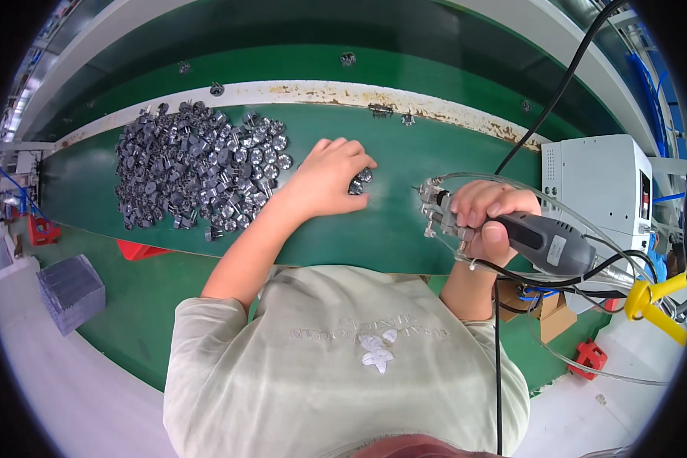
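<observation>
My left hand [330, 180] is cupped low over the green workbench [401, 164], its fingers curled around a few small round dark parts with shiny faces [361, 181]. Part of these lies hidden under the palm. In my right hand [495, 214] is a grey and black handheld power screwdriver [549, 243], its fingers wrapped round the front of the body. A clear attachment with metal fittings [439, 210] sits at the tool's front end, which points left toward my left hand without touching it. Left of my left forearm spreads a big heap of similar small parts with pins [198, 164].
A pale, rusty ledge [313, 91] runs along the bench's far side, with stray parts on and beyond it. At right stands a light grey machine box [588, 179]. A black cable [557, 99] and clear tubing hang around the tool. A yellow handle [655, 301] is at far right.
</observation>
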A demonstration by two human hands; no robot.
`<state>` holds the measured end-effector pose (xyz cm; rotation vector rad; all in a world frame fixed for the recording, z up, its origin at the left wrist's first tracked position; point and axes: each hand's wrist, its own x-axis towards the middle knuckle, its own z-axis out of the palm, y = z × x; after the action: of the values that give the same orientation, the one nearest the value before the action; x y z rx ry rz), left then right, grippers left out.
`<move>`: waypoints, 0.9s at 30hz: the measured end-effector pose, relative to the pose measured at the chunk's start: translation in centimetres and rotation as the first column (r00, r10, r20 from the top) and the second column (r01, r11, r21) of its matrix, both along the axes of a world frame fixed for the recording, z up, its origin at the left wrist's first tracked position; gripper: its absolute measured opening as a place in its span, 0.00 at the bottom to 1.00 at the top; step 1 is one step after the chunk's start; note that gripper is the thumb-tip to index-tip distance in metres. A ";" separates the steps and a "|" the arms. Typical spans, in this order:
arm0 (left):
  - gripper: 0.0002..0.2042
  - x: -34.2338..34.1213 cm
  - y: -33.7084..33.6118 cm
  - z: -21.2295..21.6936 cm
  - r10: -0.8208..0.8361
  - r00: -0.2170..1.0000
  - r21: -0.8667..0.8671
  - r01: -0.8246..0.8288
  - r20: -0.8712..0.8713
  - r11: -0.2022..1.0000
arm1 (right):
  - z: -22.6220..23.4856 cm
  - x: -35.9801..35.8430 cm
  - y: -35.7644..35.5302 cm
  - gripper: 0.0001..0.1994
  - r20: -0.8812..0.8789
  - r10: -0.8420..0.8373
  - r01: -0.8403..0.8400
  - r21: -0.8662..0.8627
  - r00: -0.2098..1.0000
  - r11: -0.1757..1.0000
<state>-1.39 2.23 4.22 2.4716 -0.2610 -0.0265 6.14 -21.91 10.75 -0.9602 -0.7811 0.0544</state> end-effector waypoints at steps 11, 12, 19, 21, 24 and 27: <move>0.25 0.5 -4.1 -1.6 0.053 0.981 -0.045 -0.045 0.189 0.998 | -0.4 -0.3 0.1 0.16 -0.011 0.005 -0.006 -0.050 1.000 0.999; 0.26 0.7 -4.3 -1.8 -0.018 0.977 -0.036 0.027 0.211 0.999 | -0.6 -0.2 -0.3 0.16 0.000 0.000 0.000 -0.039 1.000 0.999; 0.26 2.7 -7.5 -2.6 -0.164 0.964 0.042 0.159 0.211 0.986 | 1.4 1.0 -2.7 0.14 0.110 0.012 -0.006 -0.051 0.994 0.999; 0.22 3.1 -8.0 -2.8 -0.150 0.968 0.057 0.141 0.202 0.988 | 1.7 1.4 -3.4 0.13 0.147 0.043 -0.032 -0.075 0.988 0.997; 0.16 3.3 -8.2 -3.0 -0.148 0.965 0.075 0.135 0.218 0.988 | 2.0 1.5 -4.0 0.14 0.151 0.060 -0.045 -0.097 0.987 0.994; 0.14 3.2 -8.1 -3.0 -0.149 0.967 0.081 0.135 0.207 0.988 | 2.1 1.6 -4.1 0.14 0.139 0.060 -0.048 -0.090 0.989 0.995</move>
<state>1.83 -5.90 1.25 2.5178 -0.5376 0.1724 7.77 -26.01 12.84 -1.0332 -0.9416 0.0685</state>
